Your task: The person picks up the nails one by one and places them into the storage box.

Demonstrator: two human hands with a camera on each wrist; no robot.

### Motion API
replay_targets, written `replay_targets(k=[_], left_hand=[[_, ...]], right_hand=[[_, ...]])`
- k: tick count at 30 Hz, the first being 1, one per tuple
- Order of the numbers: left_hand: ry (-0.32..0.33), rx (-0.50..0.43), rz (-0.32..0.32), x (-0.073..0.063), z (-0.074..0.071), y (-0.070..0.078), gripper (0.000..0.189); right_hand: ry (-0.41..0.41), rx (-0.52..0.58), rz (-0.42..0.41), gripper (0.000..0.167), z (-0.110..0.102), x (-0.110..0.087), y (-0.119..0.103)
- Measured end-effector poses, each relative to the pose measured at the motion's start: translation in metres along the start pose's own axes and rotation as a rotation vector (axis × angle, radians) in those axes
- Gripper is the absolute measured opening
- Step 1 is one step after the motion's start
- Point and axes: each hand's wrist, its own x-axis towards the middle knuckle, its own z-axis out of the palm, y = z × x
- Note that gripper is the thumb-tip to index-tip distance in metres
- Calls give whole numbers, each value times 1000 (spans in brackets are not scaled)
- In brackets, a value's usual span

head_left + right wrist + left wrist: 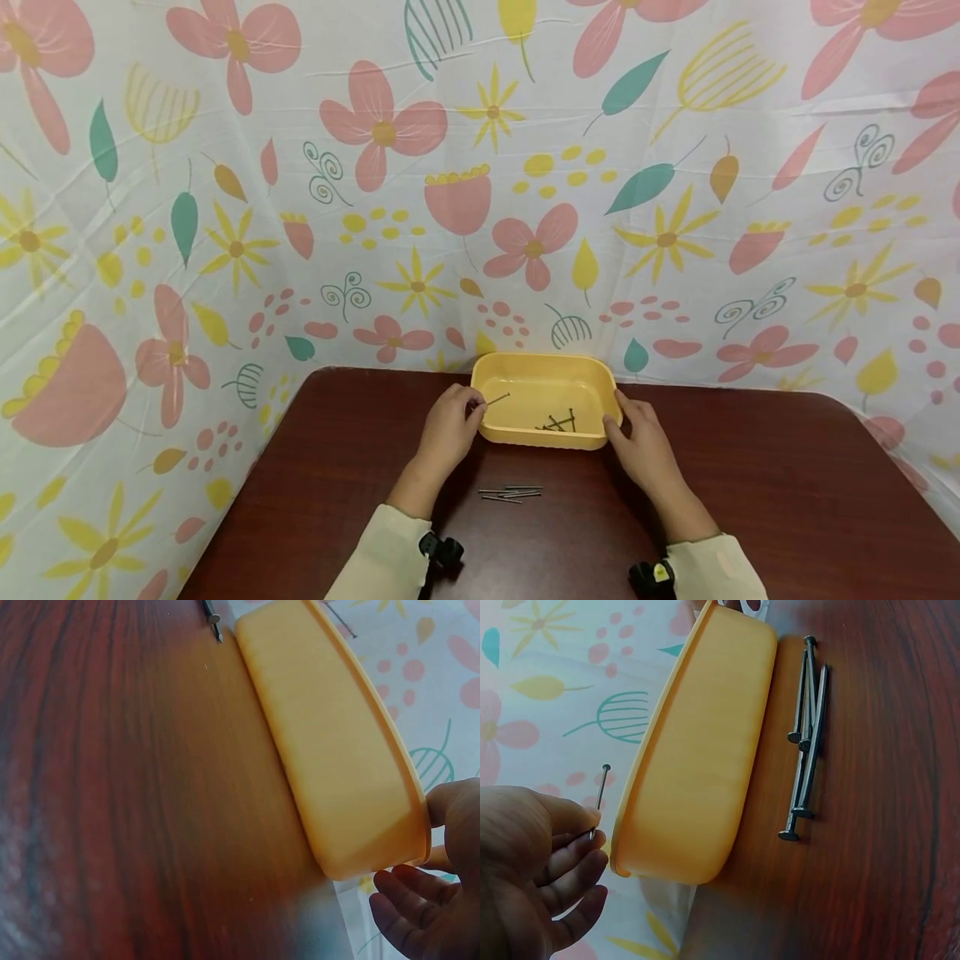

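A nail (602, 791) is pinched between the thumb and fingers of my left hand (447, 423), at the left end of a yellow plastic tray (543, 363). In the head view this nail slants up over the tray's inside. My right hand (643, 442) grips the tray's right end, its thumb at the near corner and fingers on the outer side. Several dark nails (558, 422) lie in a loose heap on the tray's floor, toward the near right. On the table in front of the tray, several more nails (804, 742) lie side by side.
The dark reddish wooden table (555, 542) carries the tray near its far edge. Behind it and at the left hangs a white cloth (450, 275) printed with flowers and leaves. Both wrists wear small black cameras (442, 552).
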Motion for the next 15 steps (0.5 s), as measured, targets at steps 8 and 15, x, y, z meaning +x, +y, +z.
replay_targets(k=[8,15], left_hand=[[17,2,-12,1,-1,-4,6],[16,-5,-13,1,-1,-6,7]], right_hand=[[5,4,-1,61,0,0,-1],[3,5,1,62,-1,0,-1]])
